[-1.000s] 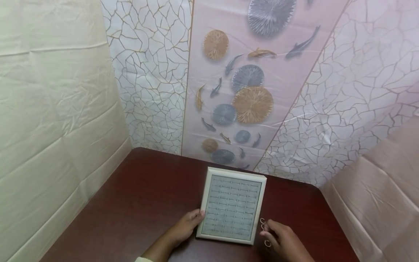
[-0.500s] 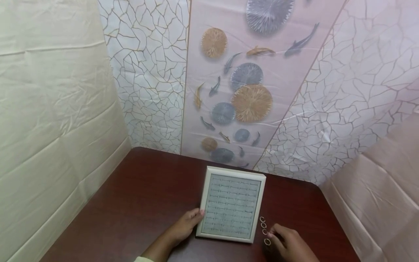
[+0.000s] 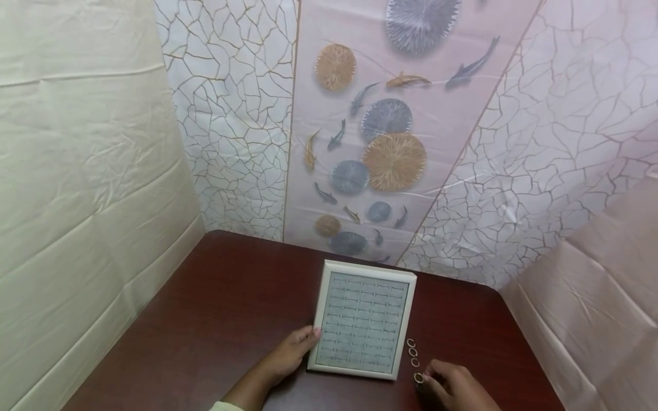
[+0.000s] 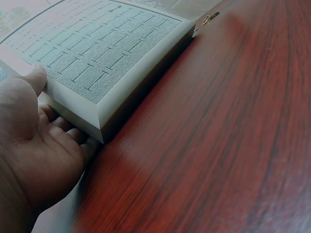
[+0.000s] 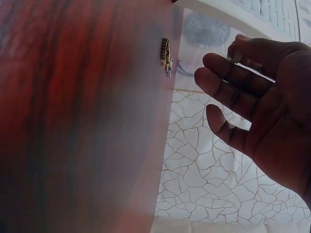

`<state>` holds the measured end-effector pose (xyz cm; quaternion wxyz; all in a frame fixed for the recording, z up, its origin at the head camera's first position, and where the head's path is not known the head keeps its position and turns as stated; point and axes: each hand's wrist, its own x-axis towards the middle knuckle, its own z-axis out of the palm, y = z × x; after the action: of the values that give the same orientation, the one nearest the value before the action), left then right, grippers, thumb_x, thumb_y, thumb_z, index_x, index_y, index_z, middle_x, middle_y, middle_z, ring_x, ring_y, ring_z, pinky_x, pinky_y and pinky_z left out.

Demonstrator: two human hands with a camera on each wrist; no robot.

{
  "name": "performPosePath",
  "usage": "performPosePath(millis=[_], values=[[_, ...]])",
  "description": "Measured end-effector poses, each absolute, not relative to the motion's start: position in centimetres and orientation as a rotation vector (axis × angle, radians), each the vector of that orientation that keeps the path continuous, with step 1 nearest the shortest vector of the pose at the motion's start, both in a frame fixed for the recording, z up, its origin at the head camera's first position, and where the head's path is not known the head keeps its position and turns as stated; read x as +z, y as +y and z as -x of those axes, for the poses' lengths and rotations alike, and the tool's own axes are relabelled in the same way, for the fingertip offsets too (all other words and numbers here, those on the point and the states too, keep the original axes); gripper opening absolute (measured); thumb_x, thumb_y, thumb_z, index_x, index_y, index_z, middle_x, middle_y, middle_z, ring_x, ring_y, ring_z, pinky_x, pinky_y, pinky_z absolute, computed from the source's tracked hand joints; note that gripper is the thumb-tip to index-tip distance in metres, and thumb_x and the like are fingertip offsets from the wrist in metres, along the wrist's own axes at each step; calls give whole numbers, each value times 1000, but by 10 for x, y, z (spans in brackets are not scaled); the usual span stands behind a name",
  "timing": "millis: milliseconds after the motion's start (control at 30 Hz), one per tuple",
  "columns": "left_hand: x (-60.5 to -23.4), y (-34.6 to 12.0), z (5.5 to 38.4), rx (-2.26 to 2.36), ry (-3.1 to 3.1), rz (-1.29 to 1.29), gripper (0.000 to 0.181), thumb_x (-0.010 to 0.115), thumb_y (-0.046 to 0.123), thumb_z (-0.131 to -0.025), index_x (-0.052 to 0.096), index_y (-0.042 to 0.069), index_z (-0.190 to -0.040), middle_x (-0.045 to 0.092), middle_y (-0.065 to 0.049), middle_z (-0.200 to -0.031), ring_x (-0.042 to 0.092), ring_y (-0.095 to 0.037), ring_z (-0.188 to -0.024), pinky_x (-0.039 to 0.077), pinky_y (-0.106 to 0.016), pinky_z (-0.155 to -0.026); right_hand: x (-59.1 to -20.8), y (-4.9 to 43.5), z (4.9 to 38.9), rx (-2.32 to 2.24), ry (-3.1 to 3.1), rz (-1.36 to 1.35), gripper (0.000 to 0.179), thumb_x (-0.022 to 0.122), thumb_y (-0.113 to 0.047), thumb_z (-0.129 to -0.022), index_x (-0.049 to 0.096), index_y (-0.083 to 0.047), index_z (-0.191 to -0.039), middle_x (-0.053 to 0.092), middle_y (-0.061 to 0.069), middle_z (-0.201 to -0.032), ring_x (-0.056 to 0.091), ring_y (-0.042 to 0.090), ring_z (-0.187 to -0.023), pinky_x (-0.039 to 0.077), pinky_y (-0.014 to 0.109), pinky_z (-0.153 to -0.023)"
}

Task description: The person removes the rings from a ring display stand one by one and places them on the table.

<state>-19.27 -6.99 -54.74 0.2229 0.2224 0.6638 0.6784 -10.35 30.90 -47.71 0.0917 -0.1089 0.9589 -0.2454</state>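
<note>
A ring display tray point(image 3: 362, 319), with a pale frame and a grey slotted pad, lies on the dark red table. My left hand point(image 3: 292, 355) grips its left edge; in the left wrist view the thumb lies on the frame and the fingers curl against its side. To the right of the tray is a line of small gold rings point(image 3: 413, 353). Thumb and index finger of my right hand point(image 3: 457, 388) meet at the nearest ring point(image 3: 418, 378). In the right wrist view a small glint shows in this pinch, while the other fingers point(image 5: 209, 80) spread apart.
The glossy wooden table point(image 3: 247, 291) reaches back to a patterned curtain point(image 3: 354, 114). Plain cream cloth point(image 3: 97, 171) hangs along the left side, and more cloth point(image 3: 591, 308) stands on the right.
My right hand has moved right and toward me, from the middle of the ring line to its nearest ring. Another ring now shows where its fingertips were. The left hand keeps its grip.
</note>
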Motion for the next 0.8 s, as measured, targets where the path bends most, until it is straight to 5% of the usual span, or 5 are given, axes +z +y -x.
performPosePath(millis=[367,800], values=[[-545,-71,191,1852,1858,-618,51,33,47,-107,51,13,-140,67,-6,-130,60,-21,-123,40,-50,-112,-485,313,104,-653,2853,380,13,69,-34,-92,64,-27,-82,54,-12,-78,44,-4,-67,38,22,-57],[-547,-70,192,1865,1826,-620,51,34,46,-107,50,12,-141,67,-7,-131,62,-20,-121,43,-44,-110,-492,319,103,-754,2651,375,15,73,-20,-89,64,-19,-77,57,-10,-71,48,-1,-61,38,24,-54]])
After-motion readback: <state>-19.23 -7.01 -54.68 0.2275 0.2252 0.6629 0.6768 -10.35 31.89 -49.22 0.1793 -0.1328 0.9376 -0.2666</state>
